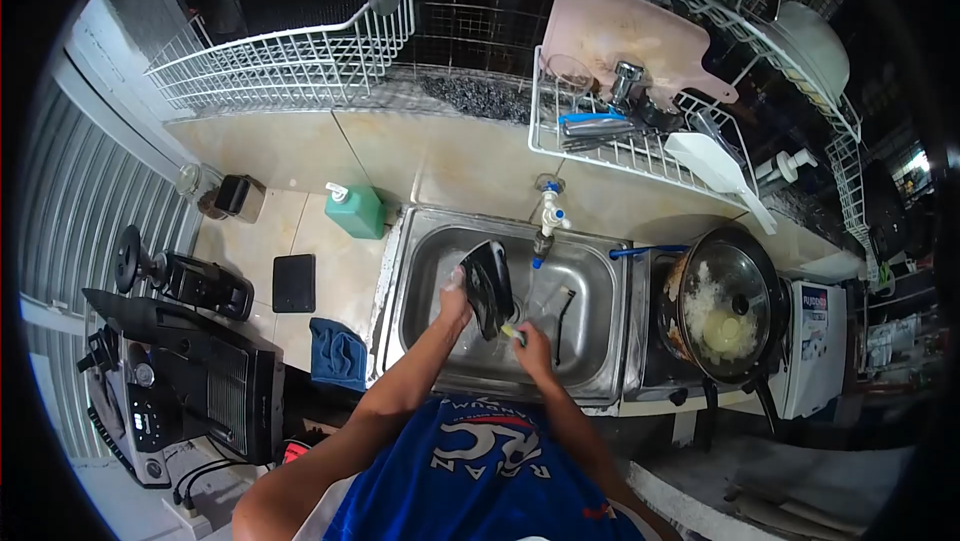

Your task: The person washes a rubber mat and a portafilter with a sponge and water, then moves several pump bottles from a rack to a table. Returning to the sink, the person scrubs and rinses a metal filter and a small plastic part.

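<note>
Over the steel sink (420, 271), my left hand (455, 299) grips the edge of a glossy black dish (488, 286), which is tilted on its side. Its exact kind is hard to make out. My right hand (533, 349) is closed around a small yellow-green sponge (512, 331) at the dish's lower right edge. A thin black utensil (564, 321) lies in the basin, right of the dish. Behind the dish, the tap (548, 216) with blue fittings hangs over the sink's back rim.
To the right, a lidded pan (722, 306) sits on a stove. A green soap bottle (355, 211), a black square pad (294, 283) and a blue cloth (338, 351) are left of the sink. An espresso machine (200, 381) stands further left. A dish rack (640, 141) hangs above.
</note>
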`<state>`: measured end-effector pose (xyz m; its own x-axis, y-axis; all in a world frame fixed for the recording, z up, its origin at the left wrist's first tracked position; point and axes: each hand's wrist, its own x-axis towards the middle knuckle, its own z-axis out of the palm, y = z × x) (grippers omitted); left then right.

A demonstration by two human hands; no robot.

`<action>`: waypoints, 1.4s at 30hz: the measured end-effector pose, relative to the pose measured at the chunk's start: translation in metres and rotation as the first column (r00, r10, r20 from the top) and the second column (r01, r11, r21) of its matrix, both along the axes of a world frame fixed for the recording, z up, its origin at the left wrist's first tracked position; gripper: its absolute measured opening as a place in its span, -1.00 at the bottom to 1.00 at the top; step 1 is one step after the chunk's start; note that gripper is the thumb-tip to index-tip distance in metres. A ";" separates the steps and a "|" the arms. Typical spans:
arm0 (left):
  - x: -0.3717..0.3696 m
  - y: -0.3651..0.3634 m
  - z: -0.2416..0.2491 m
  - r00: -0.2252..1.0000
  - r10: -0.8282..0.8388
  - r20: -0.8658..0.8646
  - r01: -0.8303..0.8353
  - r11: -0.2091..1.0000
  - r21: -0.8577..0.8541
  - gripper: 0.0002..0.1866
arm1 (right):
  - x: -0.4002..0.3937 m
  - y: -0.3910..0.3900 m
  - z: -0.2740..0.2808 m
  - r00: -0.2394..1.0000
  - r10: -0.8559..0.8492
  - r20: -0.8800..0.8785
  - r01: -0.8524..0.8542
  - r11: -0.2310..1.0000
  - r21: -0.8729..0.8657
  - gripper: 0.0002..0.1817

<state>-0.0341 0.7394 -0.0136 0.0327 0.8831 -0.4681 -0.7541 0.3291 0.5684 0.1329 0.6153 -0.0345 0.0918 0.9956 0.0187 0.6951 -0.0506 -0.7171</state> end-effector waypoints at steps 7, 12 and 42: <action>0.055 0.019 -0.016 0.689 -0.347 -0.637 0.270 0.938 -0.219 -0.62 | 0.085 -0.069 0.001 0.973 -0.208 0.098 0.208 0.978 0.018 -0.59; 0.119 0.021 -0.050 0.235 -0.100 -0.967 0.438 0.899 0.014 -0.61 | 0.094 -0.077 0.027 0.956 -0.035 0.290 0.033 0.999 0.013 -0.56; 0.064 -0.003 -0.016 0.828 -0.378 -0.415 0.305 0.924 -0.232 -0.82 | -0.003 0.086 0.034 0.938 0.279 -0.206 -0.212 0.931 0.299 -0.52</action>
<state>0.0301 0.7369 -0.0297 0.0758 0.7726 -0.6304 -0.2560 0.6261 0.7365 0.1301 0.7013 -0.0002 -0.1194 0.9476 0.2962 0.4657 0.3169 -0.8263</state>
